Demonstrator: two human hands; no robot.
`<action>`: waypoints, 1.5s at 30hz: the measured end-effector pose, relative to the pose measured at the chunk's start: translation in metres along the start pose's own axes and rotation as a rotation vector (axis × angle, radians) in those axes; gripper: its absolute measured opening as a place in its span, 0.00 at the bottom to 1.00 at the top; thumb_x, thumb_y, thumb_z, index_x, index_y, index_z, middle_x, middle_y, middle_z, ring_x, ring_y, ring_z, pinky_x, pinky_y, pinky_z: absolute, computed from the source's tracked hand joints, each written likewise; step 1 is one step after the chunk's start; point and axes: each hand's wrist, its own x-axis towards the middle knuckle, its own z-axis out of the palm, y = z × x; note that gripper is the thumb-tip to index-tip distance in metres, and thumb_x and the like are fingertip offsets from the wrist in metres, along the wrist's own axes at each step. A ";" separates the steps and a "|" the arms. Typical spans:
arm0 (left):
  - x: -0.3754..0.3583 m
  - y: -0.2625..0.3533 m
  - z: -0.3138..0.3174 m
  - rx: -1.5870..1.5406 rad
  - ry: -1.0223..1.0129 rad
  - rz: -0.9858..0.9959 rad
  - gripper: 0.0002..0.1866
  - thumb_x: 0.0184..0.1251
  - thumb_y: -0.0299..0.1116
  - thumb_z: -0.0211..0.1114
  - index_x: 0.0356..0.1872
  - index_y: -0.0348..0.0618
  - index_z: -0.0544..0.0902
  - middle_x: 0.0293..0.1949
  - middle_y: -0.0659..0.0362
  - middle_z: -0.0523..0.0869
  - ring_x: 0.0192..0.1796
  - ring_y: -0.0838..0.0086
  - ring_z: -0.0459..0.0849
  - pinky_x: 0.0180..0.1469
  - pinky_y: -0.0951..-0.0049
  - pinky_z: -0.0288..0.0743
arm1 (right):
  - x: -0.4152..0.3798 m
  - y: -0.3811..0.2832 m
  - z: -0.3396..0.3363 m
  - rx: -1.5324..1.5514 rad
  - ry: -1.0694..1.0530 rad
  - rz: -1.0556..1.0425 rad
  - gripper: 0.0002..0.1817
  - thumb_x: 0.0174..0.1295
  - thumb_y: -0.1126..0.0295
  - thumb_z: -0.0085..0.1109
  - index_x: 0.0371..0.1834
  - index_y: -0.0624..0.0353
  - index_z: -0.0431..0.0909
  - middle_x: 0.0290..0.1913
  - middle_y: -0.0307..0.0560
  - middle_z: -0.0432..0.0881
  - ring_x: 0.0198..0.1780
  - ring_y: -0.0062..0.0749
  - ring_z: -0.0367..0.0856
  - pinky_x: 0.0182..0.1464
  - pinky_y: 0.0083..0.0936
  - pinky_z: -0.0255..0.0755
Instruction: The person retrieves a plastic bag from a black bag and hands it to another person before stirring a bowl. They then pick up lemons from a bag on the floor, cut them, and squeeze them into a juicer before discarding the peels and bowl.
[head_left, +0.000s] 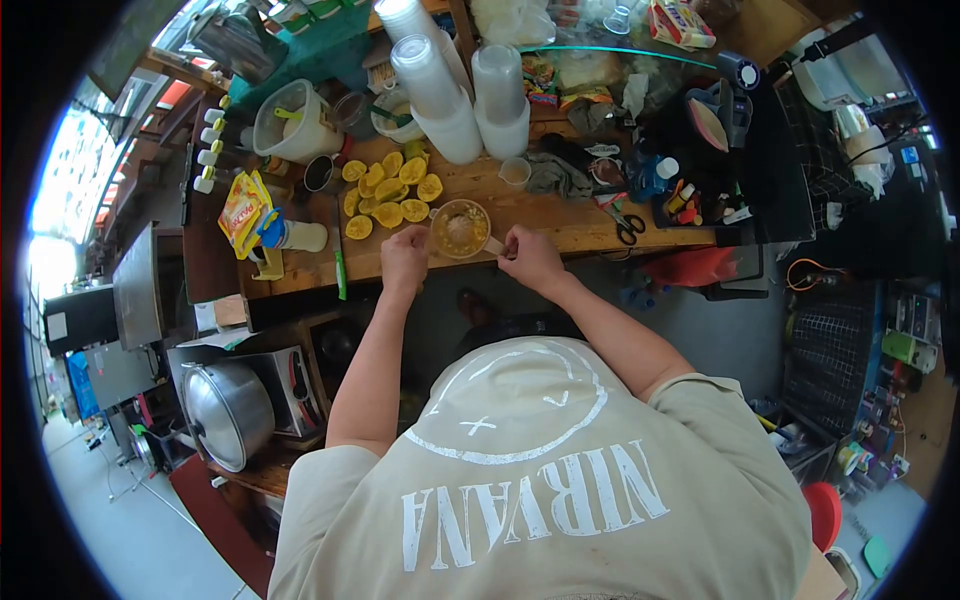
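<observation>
A hand citrus juicer (461,229) with a ribbed cone and yellow pulp in its bowl is at the wooden table's front edge. My right hand (533,259) is closed on the handle at its right side. At the opposite side, my left hand (404,262) has its fingers pressed together on the juicer's edge. Just behind and left of it lie several squeezed yellow citrus halves (390,188). A knife (340,262) with a green handle lies left of my left hand, its handle toward me.
Stacks of clear plastic cups (440,110) stand at the back. A small measuring cup (515,172) is behind the juicer. To the left are a white-bodied bottle (303,236), a yellow packet (244,214) and a plastic tub (297,125). Black scissors (629,228) lie right.
</observation>
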 end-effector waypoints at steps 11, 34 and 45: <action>0.002 -0.004 0.003 -0.068 0.018 -0.025 0.10 0.68 0.29 0.64 0.44 0.38 0.89 0.37 0.44 0.89 0.42 0.53 0.89 0.46 0.60 0.80 | 0.000 0.001 0.001 0.006 0.009 -0.010 0.16 0.50 0.64 0.73 0.36 0.58 0.77 0.31 0.50 0.84 0.37 0.48 0.85 0.41 0.42 0.78; 0.001 -0.013 0.008 -0.038 0.012 -0.065 0.09 0.66 0.29 0.66 0.43 0.40 0.90 0.35 0.46 0.90 0.40 0.54 0.90 0.44 0.61 0.80 | -0.007 -0.007 0.010 -0.016 -0.049 -0.025 0.18 0.51 0.60 0.76 0.35 0.58 0.79 0.31 0.50 0.85 0.36 0.47 0.85 0.40 0.40 0.78; -0.006 -0.021 0.010 -0.024 0.031 -0.012 0.08 0.66 0.28 0.68 0.43 0.40 0.90 0.31 0.48 0.90 0.35 0.61 0.90 0.41 0.66 0.80 | -0.006 -0.029 0.030 -0.026 -0.215 -0.007 0.19 0.52 0.54 0.76 0.30 0.57 0.80 0.31 0.52 0.86 0.38 0.49 0.86 0.41 0.41 0.78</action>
